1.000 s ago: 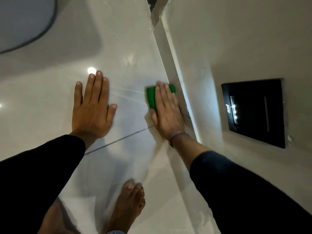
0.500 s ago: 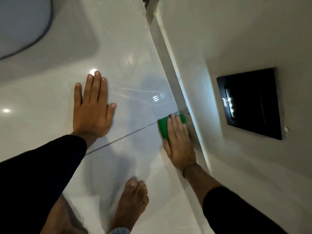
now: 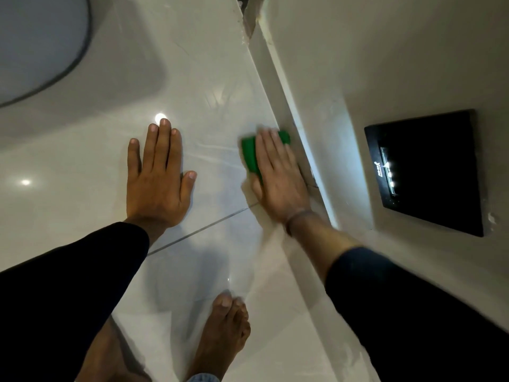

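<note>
My right hand [image 3: 278,175] lies flat with straight fingers on a green scrub pad [image 3: 249,155], pressing it onto the glossy white floor tile [image 3: 214,111] right beside the skirting [image 3: 289,106] at the foot of the wall. Most of the pad is hidden under the fingers; its left edge and far corner show. My left hand [image 3: 158,177] rests flat on the tile to the left, fingers straight and spread a little, holding nothing. Both arms wear dark sleeves.
A black recessed wall light [image 3: 424,172] with small lit points sits in the wall on the right. A bare foot [image 3: 220,334] stands on the tile below the hands. A grout line [image 3: 203,230] crosses between them. A grey rounded object [image 3: 35,42] fills the upper left corner.
My right hand slid the green pad back along the skirting, then pushed it forward again past the grout line. My left hand stayed planted in the same place.
</note>
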`<state>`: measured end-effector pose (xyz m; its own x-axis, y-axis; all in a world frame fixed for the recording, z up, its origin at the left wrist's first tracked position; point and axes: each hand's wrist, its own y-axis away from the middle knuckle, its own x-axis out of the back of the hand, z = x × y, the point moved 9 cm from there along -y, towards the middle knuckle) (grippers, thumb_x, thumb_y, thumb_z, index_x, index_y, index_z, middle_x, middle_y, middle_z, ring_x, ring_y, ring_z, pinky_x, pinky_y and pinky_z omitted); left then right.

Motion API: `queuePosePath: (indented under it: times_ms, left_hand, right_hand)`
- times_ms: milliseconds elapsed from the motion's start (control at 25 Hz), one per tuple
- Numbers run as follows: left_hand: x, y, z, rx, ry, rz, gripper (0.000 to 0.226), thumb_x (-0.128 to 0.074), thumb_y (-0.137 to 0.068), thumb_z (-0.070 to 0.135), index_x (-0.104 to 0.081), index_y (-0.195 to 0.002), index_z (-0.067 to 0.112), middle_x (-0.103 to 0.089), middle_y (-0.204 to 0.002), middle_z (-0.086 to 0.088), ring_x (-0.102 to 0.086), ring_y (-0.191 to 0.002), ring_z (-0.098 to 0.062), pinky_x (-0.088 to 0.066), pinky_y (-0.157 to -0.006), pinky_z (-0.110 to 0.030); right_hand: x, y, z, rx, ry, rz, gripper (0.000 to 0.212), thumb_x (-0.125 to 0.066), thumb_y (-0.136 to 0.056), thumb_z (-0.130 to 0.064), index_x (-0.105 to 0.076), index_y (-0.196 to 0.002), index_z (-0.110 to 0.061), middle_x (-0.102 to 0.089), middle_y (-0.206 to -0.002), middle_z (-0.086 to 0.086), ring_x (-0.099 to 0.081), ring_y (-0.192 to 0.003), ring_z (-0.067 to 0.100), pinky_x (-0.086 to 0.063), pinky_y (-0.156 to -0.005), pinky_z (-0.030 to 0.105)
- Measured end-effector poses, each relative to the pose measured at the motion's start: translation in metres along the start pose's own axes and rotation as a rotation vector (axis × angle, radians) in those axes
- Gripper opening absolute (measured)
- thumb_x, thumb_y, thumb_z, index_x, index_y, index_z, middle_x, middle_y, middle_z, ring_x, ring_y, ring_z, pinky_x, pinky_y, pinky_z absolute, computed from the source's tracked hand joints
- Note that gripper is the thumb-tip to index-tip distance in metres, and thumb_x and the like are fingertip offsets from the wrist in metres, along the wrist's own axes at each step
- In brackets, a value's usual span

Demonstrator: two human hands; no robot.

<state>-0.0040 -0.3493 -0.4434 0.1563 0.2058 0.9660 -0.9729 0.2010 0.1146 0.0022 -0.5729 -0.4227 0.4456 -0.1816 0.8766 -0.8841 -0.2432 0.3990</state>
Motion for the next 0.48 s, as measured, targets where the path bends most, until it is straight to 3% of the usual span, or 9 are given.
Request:
queuePosePath:
  times_ms: [200,280,480]
  left_hand:
    - [-0.001,-0.001,0.000,-0.001,-0.021,-0.023,0.080,-0.030,-0.109,0.045,-0.012,-0.174,0.003,-0.009,-0.184,-0.022,-0.007,-0.172,-0.038,-0.008,-0.137,-0.063]
    - [-0.001,-0.001,0.000,-0.002,-0.021,-0.027,0.080,-0.032,-0.109,0.045,-0.011,-0.174,0.004,-0.009,-0.184,-0.022,-0.007,-0.172,-0.038,-0.007,-0.137,-0.063]
    - [-0.001,-0.001,0.001,-0.002,-0.005,-0.029,0.080,-0.035,-0.108,0.043,-0.012,-0.173,0.002,-0.009,-0.184,-0.023,-0.007,-0.171,-0.040,-0.007,-0.136,-0.064]
  right_hand:
    - [0.030,-0.085,-0.019,-0.007,0.080,0.097,0.078,-0.043,-0.099,-0.040,-0.012,-0.163,-0.007,-0.011,-0.173,0.013,-0.007,-0.160,0.028,-0.006,-0.129,0.043]
    - [0.025,-0.070,-0.019,0.006,0.098,0.115,0.079,-0.040,-0.102,-0.048,-0.012,-0.163,-0.006,-0.011,-0.173,0.013,-0.006,-0.160,0.028,-0.009,-0.130,0.046]
    - [-0.013,0.039,0.011,-0.068,0.018,0.047,0.078,-0.048,-0.099,-0.029,-0.009,-0.163,-0.007,-0.009,-0.173,0.012,-0.002,-0.160,0.029,-0.014,-0.128,0.052]
